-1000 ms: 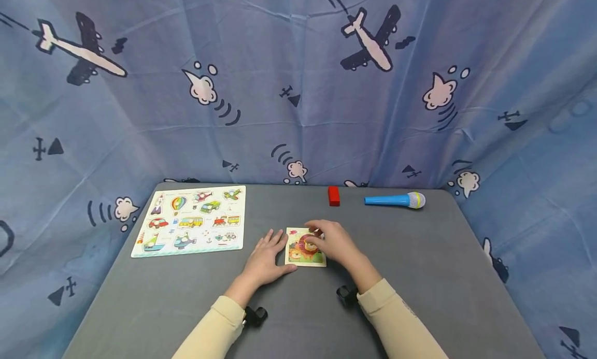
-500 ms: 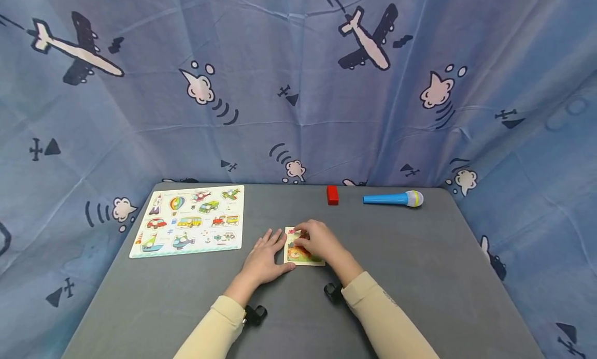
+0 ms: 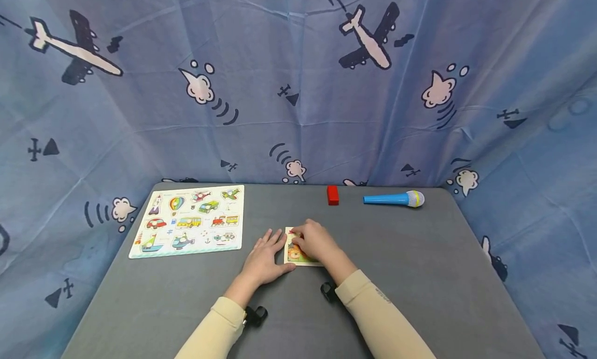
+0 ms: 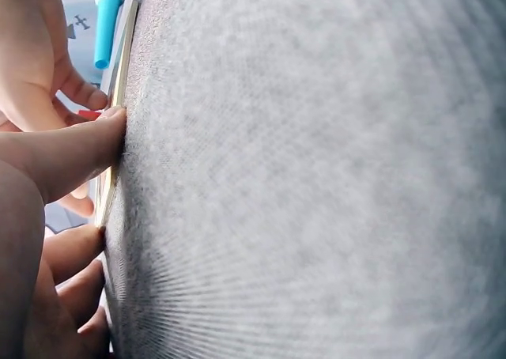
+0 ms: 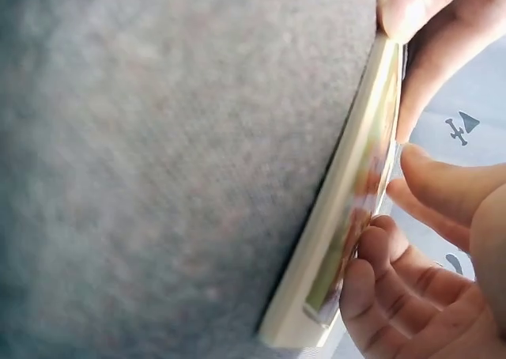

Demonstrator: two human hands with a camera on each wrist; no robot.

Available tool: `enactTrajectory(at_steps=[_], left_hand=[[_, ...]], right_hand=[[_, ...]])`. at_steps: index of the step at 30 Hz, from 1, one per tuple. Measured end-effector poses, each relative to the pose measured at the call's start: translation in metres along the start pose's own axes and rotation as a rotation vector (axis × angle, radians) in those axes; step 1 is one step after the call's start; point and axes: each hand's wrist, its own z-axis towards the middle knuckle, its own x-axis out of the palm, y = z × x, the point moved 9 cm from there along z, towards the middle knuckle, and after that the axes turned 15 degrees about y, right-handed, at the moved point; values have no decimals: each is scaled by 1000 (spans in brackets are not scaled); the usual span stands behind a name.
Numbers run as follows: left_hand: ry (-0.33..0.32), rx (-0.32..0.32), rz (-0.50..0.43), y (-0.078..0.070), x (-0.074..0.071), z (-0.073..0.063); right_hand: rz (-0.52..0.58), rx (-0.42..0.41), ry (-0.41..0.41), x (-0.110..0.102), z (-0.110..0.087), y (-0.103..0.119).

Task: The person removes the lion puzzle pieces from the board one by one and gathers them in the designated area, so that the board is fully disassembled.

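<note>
A small square wooden picture puzzle point(image 3: 295, 253) with a lion picture lies flat at mid-table. My left hand point(image 3: 264, 260) rests beside it with straight, spread fingers. Its thumb point(image 4: 111, 126) touches the pale edge near a corner, and a fingertip meets the edge farther along. Over the puzzle is my right hand point(image 3: 317, 242), its fingertips point(image 5: 360, 284) on the printed face and the thumb point(image 5: 427, 177) above the upper left part. No loose piece shows between these fingers. The palm and fingers hide the right half of the picture in the head view.
A white board of vehicle pictures point(image 3: 186, 221) lies at the table's back left. Toward the back edge are a red block point(image 3: 332, 195) and a blue toy microphone point(image 3: 392, 199). Blue printed cloth point(image 3: 298, 89) hangs behind the grey table point(image 3: 420, 276).
My right hand has slid left over the puzzle, from its right side toward the upper left, covering the large lion's face. My left hand and the puzzle have stayed in place.
</note>
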Motion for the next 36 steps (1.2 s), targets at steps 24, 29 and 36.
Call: enactTrajectory(at_steps=[24, 29, 36], left_hand=[[-1, -16, -7, 0, -2, 1], [3, -24, -6, 0, -2, 1], [2, -21, -6, -1, 0, 1]], right_hand=[[289, 73, -70, 1, 6, -17], [381, 23, -143, -5, 1, -16], [534, -1, -156, -19, -10, -19]])
